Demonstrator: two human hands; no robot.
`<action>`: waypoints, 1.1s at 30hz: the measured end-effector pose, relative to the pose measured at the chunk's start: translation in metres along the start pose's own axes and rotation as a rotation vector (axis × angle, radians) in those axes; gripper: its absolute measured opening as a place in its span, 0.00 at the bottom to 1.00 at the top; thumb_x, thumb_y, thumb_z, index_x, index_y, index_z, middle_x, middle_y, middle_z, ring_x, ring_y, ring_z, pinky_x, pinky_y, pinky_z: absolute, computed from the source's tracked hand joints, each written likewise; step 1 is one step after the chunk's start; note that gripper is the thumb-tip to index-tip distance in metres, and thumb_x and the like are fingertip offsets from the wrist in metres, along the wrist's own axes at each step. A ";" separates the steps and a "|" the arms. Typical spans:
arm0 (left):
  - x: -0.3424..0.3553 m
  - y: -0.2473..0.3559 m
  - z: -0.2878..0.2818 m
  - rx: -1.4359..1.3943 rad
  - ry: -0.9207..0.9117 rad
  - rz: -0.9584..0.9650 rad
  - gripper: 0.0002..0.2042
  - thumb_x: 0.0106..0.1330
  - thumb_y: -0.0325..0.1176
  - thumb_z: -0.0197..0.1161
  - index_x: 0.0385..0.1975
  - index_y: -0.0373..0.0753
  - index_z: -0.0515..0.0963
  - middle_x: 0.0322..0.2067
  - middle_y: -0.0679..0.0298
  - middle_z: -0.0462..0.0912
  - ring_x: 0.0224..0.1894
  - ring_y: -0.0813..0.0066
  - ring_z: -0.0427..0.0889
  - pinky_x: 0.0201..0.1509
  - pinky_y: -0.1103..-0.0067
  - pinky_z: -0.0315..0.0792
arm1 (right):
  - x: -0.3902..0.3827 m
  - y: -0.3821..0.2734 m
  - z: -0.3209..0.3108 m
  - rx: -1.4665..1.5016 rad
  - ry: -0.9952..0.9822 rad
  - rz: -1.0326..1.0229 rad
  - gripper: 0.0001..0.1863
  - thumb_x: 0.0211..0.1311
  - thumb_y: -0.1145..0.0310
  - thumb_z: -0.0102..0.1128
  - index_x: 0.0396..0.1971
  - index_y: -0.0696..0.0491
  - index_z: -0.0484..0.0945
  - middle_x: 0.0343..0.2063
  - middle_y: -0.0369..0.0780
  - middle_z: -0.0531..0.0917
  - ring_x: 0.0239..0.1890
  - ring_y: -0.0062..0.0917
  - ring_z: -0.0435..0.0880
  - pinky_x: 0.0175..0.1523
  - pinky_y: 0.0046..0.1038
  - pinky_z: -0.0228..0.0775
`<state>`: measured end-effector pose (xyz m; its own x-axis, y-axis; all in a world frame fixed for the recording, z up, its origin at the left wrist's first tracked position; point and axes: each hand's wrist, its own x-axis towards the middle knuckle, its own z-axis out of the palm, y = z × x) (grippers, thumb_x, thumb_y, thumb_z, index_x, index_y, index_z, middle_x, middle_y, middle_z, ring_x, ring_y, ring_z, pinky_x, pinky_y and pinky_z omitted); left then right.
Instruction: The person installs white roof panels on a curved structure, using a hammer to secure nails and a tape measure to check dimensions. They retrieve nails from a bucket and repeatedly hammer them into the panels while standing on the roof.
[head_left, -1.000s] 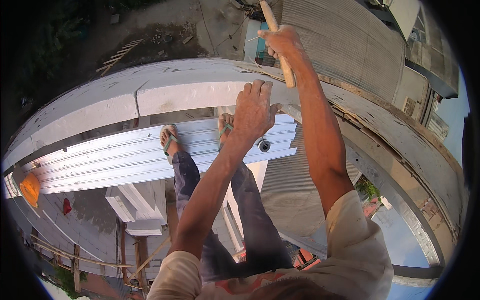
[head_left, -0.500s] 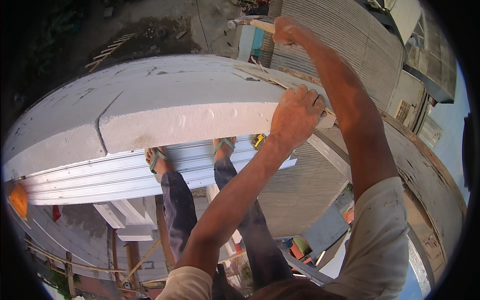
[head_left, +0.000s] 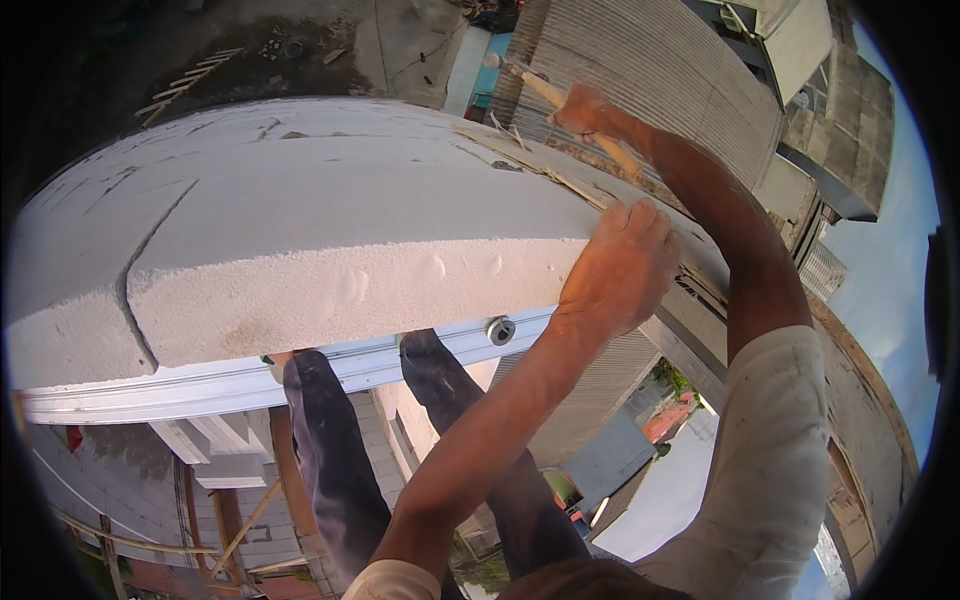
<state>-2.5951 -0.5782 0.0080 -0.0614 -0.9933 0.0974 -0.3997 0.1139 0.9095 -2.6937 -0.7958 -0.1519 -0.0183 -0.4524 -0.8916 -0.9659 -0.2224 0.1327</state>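
My right hand (head_left: pixel 585 112) is raised at the upper right, closed round the wooden handle of a hammer (head_left: pixel 541 87). The hammer's grey head points left, over a corrugated roof far below. Lower down, my left hand (head_left: pixel 622 262) has its fingers curled at the right end of a pale lightweight wall block (head_left: pixel 350 285). A thin wooden strip (head_left: pixel 577 190) lies along the wall top and runs up to these fingers. Whatever the left fingertips pinch is hidden behind the hand. Below the block, my feet are mostly covered by its edge.
White ribbed panel (head_left: pixel 200 390) lies under my feet, with a round silver-and-dark object (head_left: pixel 500 330) on it. Grey corrugated roofing (head_left: pixel 640 80) spreads far below. A wooden ladder (head_left: pixel 190 85) lies on the ground at upper left. Boards and a curved wall edge (head_left: pixel 860 370) stand at right.
The hammer and right hand have come lower and nearer the left hand, and more of the handle shows. The view has shifted, bringing the block closer and covering my feet.
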 end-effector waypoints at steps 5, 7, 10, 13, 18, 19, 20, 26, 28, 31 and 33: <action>0.003 0.000 0.003 -0.012 -0.004 -0.002 0.10 0.63 0.36 0.63 0.39 0.39 0.83 0.40 0.63 0.78 0.53 0.65 0.73 0.54 0.69 0.67 | 0.008 0.007 0.027 0.007 -0.029 0.081 0.15 0.63 0.65 0.66 0.21 0.61 0.85 0.15 0.40 0.83 0.15 0.25 0.78 0.24 0.33 0.70; 0.002 0.000 0.004 -0.004 0.002 0.000 0.10 0.63 0.36 0.63 0.40 0.39 0.83 0.40 0.63 0.78 0.53 0.65 0.72 0.54 0.69 0.67 | 0.007 0.007 0.027 0.002 -0.029 0.101 0.15 0.63 0.65 0.66 0.22 0.61 0.85 0.15 0.40 0.82 0.15 0.25 0.78 0.24 0.34 0.70; 0.002 0.000 0.004 0.006 -0.006 -0.002 0.11 0.63 0.36 0.63 0.40 0.39 0.84 0.41 0.63 0.78 0.53 0.65 0.72 0.54 0.69 0.68 | 0.005 0.011 0.016 -0.002 0.012 0.034 0.16 0.64 0.63 0.67 0.24 0.62 0.84 0.14 0.40 0.81 0.14 0.25 0.76 0.24 0.35 0.70; 0.002 0.001 0.003 0.009 -0.010 0.004 0.12 0.63 0.37 0.63 0.41 0.38 0.84 0.41 0.63 0.78 0.53 0.65 0.72 0.53 0.70 0.68 | 0.015 0.019 -0.020 -0.101 0.123 -0.060 0.20 0.66 0.61 0.70 0.25 0.65 0.82 0.11 0.40 0.77 0.11 0.24 0.73 0.20 0.33 0.69; 0.002 -0.003 0.001 0.053 0.020 -0.003 0.12 0.63 0.37 0.64 0.42 0.38 0.84 0.40 0.63 0.79 0.52 0.66 0.73 0.52 0.70 0.68 | 0.018 0.014 -0.059 0.104 0.248 -0.152 0.21 0.64 0.61 0.71 0.26 0.66 0.81 0.11 0.39 0.77 0.10 0.22 0.72 0.20 0.32 0.66; 0.002 -0.001 0.001 0.050 0.011 0.005 0.12 0.62 0.36 0.64 0.41 0.38 0.84 0.40 0.64 0.79 0.52 0.66 0.73 0.52 0.70 0.69 | 0.028 0.024 -0.049 0.125 0.245 -0.122 0.20 0.64 0.61 0.71 0.27 0.66 0.81 0.12 0.39 0.77 0.10 0.22 0.72 0.19 0.32 0.65; 0.001 0.000 0.001 0.048 0.003 0.013 0.12 0.62 0.36 0.64 0.41 0.38 0.83 0.39 0.64 0.79 0.51 0.66 0.73 0.52 0.70 0.69 | 0.035 0.035 -0.033 0.146 0.243 -0.092 0.19 0.63 0.61 0.71 0.27 0.66 0.81 0.12 0.39 0.77 0.10 0.22 0.72 0.18 0.31 0.64; -0.001 -0.004 0.000 0.107 0.041 0.023 0.11 0.60 0.35 0.64 0.40 0.39 0.83 0.38 0.65 0.79 0.51 0.67 0.74 0.52 0.71 0.69 | 0.024 -0.001 0.041 0.109 -0.123 0.064 0.14 0.63 0.65 0.69 0.25 0.62 0.84 0.15 0.40 0.79 0.13 0.25 0.75 0.22 0.34 0.65; 0.004 -0.002 0.003 0.082 0.059 0.033 0.11 0.61 0.35 0.63 0.40 0.39 0.83 0.38 0.65 0.79 0.51 0.66 0.74 0.52 0.71 0.69 | 0.022 -0.001 0.043 0.245 -0.066 0.076 0.13 0.62 0.67 0.69 0.25 0.63 0.84 0.14 0.41 0.78 0.13 0.25 0.75 0.20 0.33 0.63; 0.001 -0.003 0.003 0.043 0.038 0.020 0.11 0.62 0.34 0.63 0.41 0.39 0.83 0.39 0.64 0.80 0.53 0.65 0.73 0.53 0.70 0.69 | 0.022 -0.016 0.039 0.133 -0.082 0.054 0.14 0.61 0.67 0.69 0.22 0.62 0.84 0.12 0.40 0.78 0.13 0.25 0.75 0.21 0.34 0.64; 0.001 -0.002 0.003 0.084 0.015 0.028 0.10 0.63 0.34 0.62 0.42 0.39 0.83 0.41 0.64 0.80 0.55 0.64 0.73 0.54 0.69 0.69 | 0.027 -0.015 0.038 0.108 -0.069 0.028 0.14 0.60 0.68 0.69 0.21 0.63 0.84 0.12 0.41 0.78 0.13 0.26 0.75 0.22 0.36 0.65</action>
<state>-2.5973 -0.5795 0.0054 -0.0602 -0.9899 0.1286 -0.4732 0.1417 0.8695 -2.6891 -0.7712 -0.1944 -0.0600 -0.3960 -0.9163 -0.9869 -0.1141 0.1139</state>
